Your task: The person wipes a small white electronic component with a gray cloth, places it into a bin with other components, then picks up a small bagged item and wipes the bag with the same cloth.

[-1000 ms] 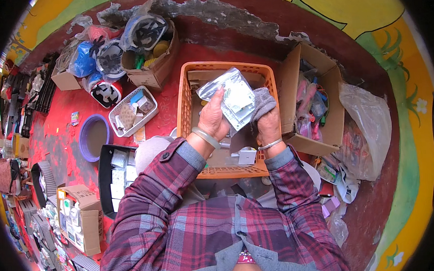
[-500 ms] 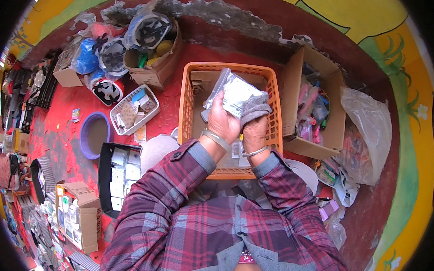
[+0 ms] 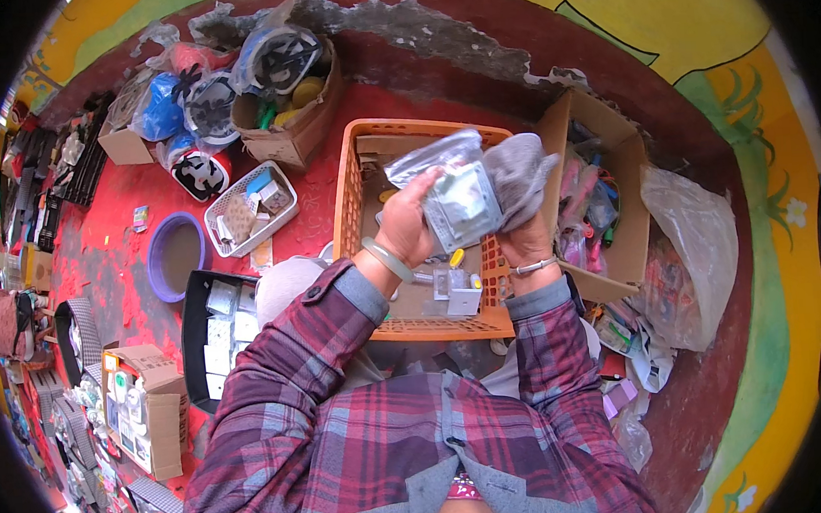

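Observation:
Above an orange plastic basket point(image 3: 345, 213), my left hand point(image 3: 407, 221) grips a flat packet in a clear plastic bag point(image 3: 463, 203), its loose bag end crumpled at the upper left. My right hand point(image 3: 527, 241) is closed round a bunched grey cloth point(image 3: 520, 172), held against the packet's right side. The cloth hides part of those fingers. Below, inside the basket, lie a small white box point(image 3: 465, 298) and a yellow-capped item point(image 3: 457, 258).
A cardboard box of colourful packaged goods point(image 3: 562, 137) stands right of the basket. To the left are a white basket point(image 3: 234, 247), a purple basin point(image 3: 154, 261) and a black tray of white boxes point(image 3: 195, 347). Helmets in plastic point(image 3: 279, 59) sit at the back left.
My right hand and the cloth have moved right, off the packet's lower corner. The packet has turned to face up more, and the small boxes in the basket now show.

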Tool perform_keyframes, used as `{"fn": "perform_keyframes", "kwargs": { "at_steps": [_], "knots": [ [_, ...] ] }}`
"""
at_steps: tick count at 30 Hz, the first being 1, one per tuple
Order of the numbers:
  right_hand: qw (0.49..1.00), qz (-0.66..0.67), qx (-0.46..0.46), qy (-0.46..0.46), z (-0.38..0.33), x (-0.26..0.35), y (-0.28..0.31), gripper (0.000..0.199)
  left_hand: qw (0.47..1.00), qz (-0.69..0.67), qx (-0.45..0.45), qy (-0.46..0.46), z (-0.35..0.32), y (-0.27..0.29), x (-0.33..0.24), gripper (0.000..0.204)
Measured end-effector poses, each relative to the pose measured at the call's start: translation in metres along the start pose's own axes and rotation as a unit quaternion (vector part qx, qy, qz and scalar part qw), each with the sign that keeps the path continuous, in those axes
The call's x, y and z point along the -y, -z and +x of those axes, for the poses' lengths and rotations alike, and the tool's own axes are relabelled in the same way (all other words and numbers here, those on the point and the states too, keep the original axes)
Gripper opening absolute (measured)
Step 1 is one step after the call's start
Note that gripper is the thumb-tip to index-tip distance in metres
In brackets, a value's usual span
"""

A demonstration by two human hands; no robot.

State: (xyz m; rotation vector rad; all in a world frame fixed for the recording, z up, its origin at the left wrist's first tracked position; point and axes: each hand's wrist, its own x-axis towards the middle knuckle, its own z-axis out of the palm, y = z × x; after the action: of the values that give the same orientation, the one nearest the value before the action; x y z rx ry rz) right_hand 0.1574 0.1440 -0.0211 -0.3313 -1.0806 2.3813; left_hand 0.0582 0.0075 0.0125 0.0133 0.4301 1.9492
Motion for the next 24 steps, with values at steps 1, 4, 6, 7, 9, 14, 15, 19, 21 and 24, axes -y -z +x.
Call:
{"fn": "perform_keyframes", "kwargs": {
  "at_steps": [1,4,6,7,9,14,15,19,21,24],
  "knots": [
    [0.996,-0.094,0.009,0.007,-0.005,0.002,-0.012,0.044,0.999,0.034,-0.027,-0.016,0.005,0.009,0.006,0.033],
    [0.992,-0.129,0.004,0.003,-0.014,-0.002,-0.021,0.046,0.999,0.047,0.007,-0.006,0.002,0.008,0.01,0.035],
    [0.995,-0.097,0.035,0.014,-0.015,0.001,-0.024,0.043,0.999,0.051,0.001,0.004,0.005,0.017,0.011,0.035],
    [0.996,-0.087,0.006,-0.001,-0.015,-0.002,-0.022,0.039,0.998,0.057,-0.001,0.003,0.006,0.019,0.01,0.035],
    [0.999,0.004,-0.028,-0.041,-0.009,-0.004,-0.014,0.037,0.997,0.078,0.005,0.002,0.006,0.019,0.007,0.034],
    [0.993,0.07,0.071,-0.056,-0.009,0.024,-0.005,0.039,0.946,0.314,0.079,-0.004,-0.001,0.011,-0.007,0.036],
    [0.997,0.027,0.043,-0.055,-0.009,0.03,-0.016,0.037,0.92,0.379,0.1,-0.006,-0.001,0.014,-0.005,0.036],
    [0.997,-0.059,-0.009,-0.039,-0.008,0.019,-0.019,0.026,0.872,0.458,0.164,-0.051,0.003,0.02,0.004,0.035],
    [0.998,-0.056,-0.028,-0.002,-0.01,0.016,-0.02,0.023,0.87,0.472,0.138,-0.039,0.003,0.021,0.006,0.036],
    [0.996,-0.035,-0.071,0.03,-0.012,0.014,-0.024,0.021,0.885,0.452,0.11,-0.015,0.002,0.016,0.007,0.038]
  ]
}}
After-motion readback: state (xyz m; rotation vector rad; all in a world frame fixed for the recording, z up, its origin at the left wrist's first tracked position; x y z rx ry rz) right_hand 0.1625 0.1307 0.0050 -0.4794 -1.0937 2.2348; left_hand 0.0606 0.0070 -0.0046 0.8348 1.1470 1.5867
